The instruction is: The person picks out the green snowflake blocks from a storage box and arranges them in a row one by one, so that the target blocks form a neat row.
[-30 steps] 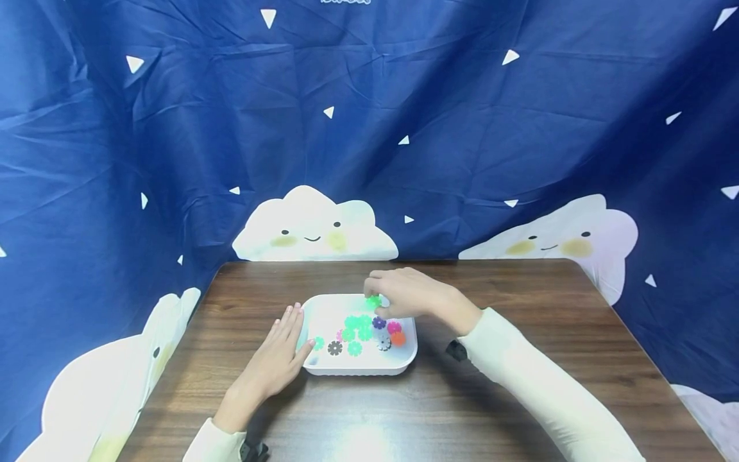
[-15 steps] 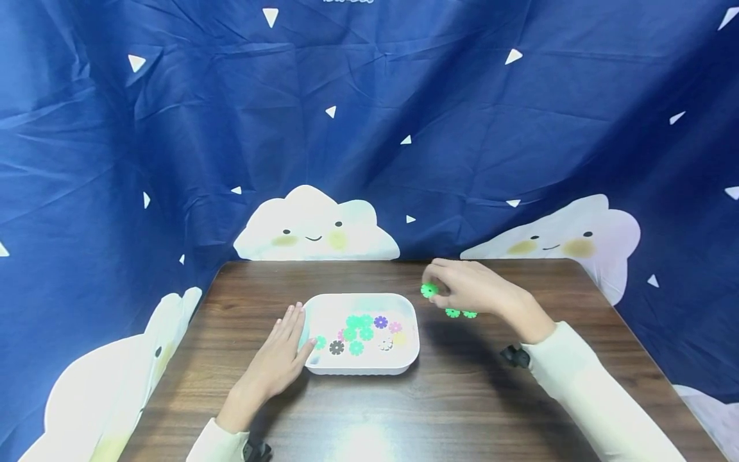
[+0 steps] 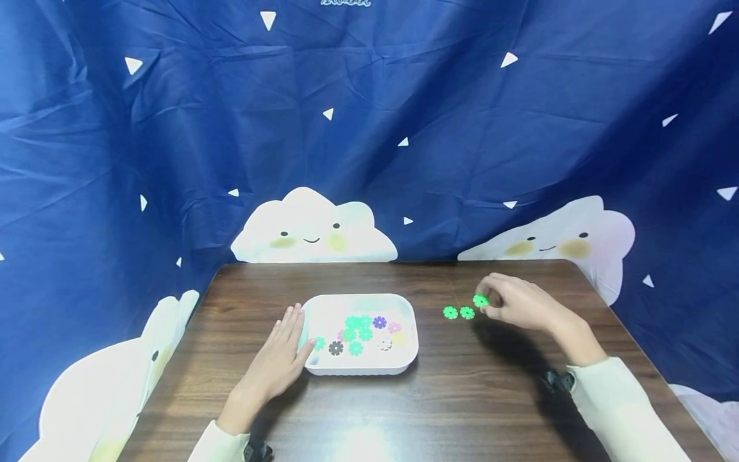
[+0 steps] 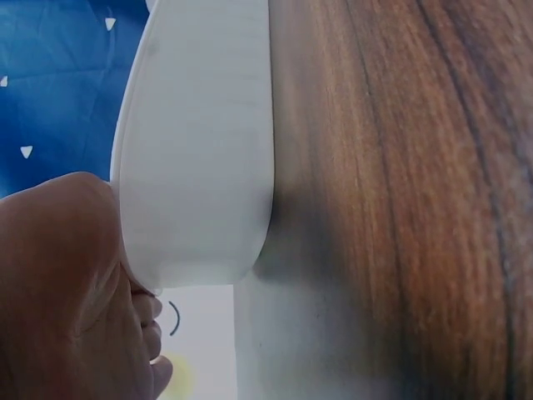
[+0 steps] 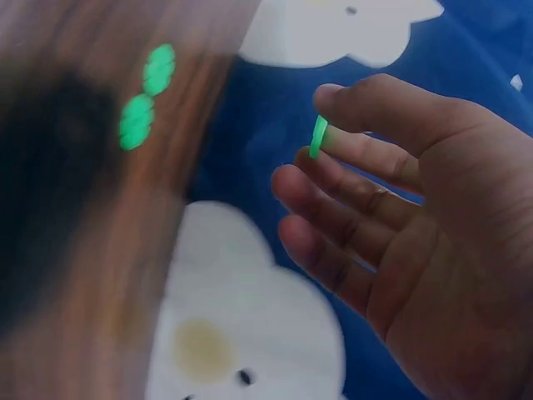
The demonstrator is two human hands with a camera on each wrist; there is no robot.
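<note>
Having been carried rightward out of the white tray (image 3: 360, 370), a green flower piece (image 3: 480, 300) is now held above the wooden table (image 3: 462, 398), just right of two green pieces (image 3: 467, 312) lying side by side. It is pinched between the thumb and a fingertip of the right hand (image 3: 522, 305); the other fingers are loosely bent. The tray's left rim is touched by the left hand (image 3: 279, 356), whose fingers are laid out straight. Loose pieces of several colours (image 3: 379, 322) are left inside. The fetching can be judged finished, while the held piece is not yet set down.
</note>
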